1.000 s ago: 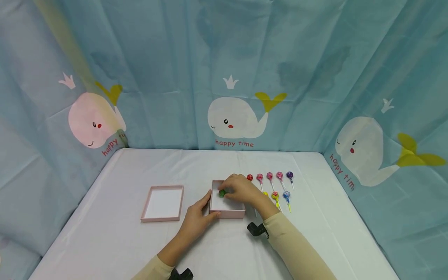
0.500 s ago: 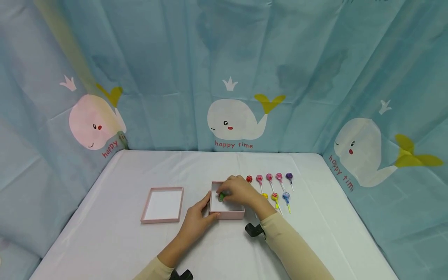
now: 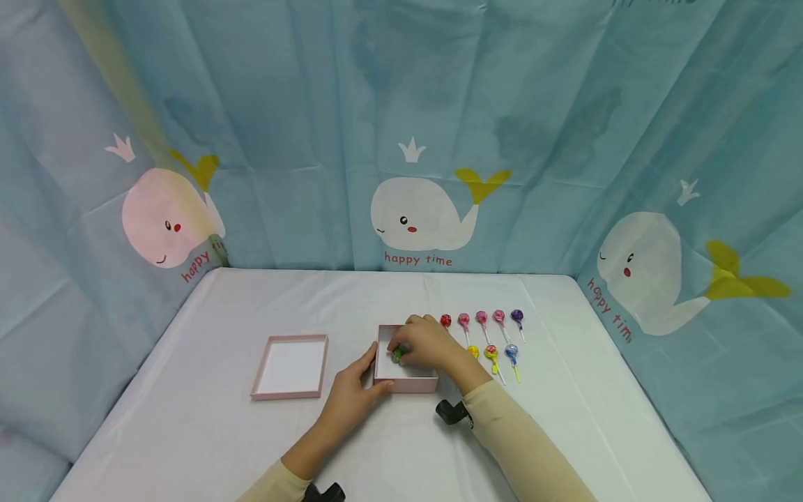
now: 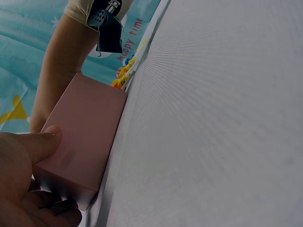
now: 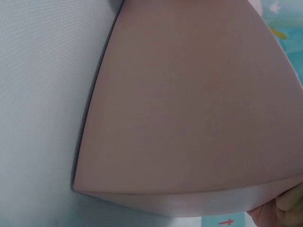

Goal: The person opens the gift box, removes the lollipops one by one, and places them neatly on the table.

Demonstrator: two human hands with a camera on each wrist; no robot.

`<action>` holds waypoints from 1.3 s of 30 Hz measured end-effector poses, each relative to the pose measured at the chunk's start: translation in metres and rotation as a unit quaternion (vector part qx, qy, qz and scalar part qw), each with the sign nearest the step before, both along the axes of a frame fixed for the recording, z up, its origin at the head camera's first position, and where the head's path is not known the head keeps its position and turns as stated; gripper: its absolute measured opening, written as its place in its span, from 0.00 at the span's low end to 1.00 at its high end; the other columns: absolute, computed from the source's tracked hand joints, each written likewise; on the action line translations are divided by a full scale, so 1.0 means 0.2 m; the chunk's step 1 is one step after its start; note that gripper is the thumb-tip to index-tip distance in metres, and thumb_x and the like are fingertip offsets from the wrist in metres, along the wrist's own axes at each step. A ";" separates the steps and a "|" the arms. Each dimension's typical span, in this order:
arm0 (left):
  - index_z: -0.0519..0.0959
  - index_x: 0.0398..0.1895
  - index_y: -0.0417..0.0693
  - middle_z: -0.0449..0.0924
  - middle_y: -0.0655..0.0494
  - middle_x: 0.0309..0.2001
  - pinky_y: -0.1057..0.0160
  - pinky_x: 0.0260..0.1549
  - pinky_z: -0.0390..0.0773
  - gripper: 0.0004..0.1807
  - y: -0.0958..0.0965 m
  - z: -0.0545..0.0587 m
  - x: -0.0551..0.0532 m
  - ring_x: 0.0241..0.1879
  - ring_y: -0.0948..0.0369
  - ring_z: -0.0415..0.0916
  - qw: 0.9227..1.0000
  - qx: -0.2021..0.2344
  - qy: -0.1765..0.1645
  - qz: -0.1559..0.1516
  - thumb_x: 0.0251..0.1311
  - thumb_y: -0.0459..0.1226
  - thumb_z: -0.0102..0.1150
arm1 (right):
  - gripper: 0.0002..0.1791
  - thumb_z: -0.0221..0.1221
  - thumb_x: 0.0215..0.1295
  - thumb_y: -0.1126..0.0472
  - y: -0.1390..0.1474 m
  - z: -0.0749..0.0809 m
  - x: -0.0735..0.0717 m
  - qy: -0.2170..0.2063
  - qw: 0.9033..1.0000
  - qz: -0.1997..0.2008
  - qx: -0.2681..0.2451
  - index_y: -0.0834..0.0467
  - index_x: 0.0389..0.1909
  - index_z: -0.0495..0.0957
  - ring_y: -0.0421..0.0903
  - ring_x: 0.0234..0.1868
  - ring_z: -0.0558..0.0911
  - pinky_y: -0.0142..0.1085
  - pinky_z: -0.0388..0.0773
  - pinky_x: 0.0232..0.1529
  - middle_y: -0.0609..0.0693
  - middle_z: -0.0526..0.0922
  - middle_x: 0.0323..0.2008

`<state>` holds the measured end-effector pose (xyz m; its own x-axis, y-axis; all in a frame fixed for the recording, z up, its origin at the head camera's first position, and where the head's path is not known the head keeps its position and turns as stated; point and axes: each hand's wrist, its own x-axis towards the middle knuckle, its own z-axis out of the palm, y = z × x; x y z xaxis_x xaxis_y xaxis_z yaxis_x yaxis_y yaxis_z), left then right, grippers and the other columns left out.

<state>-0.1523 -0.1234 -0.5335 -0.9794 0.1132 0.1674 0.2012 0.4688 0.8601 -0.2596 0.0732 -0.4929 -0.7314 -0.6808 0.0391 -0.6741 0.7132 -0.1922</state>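
Note:
A pink box (image 3: 406,385) with a white inside stands on the table, its top uncovered. My left hand (image 3: 356,392) grips its front left corner, thumb on the front wall and fingers along the left side. In the left wrist view that thumb (image 4: 47,140) lies flat against the pink wall. Reaching over the box's right side, my right hand (image 3: 429,345) pinches a green-wrapped lollipop (image 3: 397,355) inside, near the left wall. Its stick is hidden by the hand. The right wrist view is mostly filled by the box wall (image 5: 189,104).
The shallow pink-rimmed lid (image 3: 290,366) lies to the left, white inside up. Right of the box lie two rows of wrapped lollipops, among them a purple one (image 3: 517,316), a blue one (image 3: 511,351) and a red one (image 3: 445,321). A blue curtain (image 3: 301,139) hangs behind the table.
The right hand has shifted slightly left and toward me inside the box, with the green lollipop. The left hand has stayed on the box corner.

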 end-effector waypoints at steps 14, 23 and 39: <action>0.62 0.79 0.49 0.64 0.50 0.75 0.51 0.70 0.69 0.48 -0.01 0.01 0.01 0.75 0.51 0.62 1.000 -0.001 -0.012 -0.004 0.57 0.44 0.76 | 0.13 0.73 0.60 0.51 0.02 -0.02 -0.01 -0.024 0.997 0.007 -0.076 0.41 0.47 0.89 0.36 0.49 0.78 0.41 0.77 0.55 0.31 0.87 0.44; 0.62 0.78 0.45 0.65 0.48 0.75 0.50 0.70 0.70 0.48 -0.01 0.01 0.01 0.74 0.50 0.63 1.000 -0.004 -0.003 -0.004 0.56 0.43 0.76 | 0.16 0.74 0.61 0.54 0.05 0.01 -0.01 -0.033 0.987 0.020 -0.153 0.44 0.51 0.88 0.38 0.57 0.78 0.43 0.76 0.62 0.33 0.86 0.47; 0.63 0.78 0.46 0.67 0.49 0.74 0.50 0.69 0.71 0.48 0.00 0.00 0.00 0.73 0.51 0.65 1.000 0.001 0.004 0.000 0.56 0.43 0.77 | 0.16 0.74 0.60 0.55 0.14 0.12 0.00 0.044 0.959 0.030 -0.279 0.46 0.49 0.87 0.38 0.52 0.80 0.41 0.79 0.57 0.36 0.87 0.45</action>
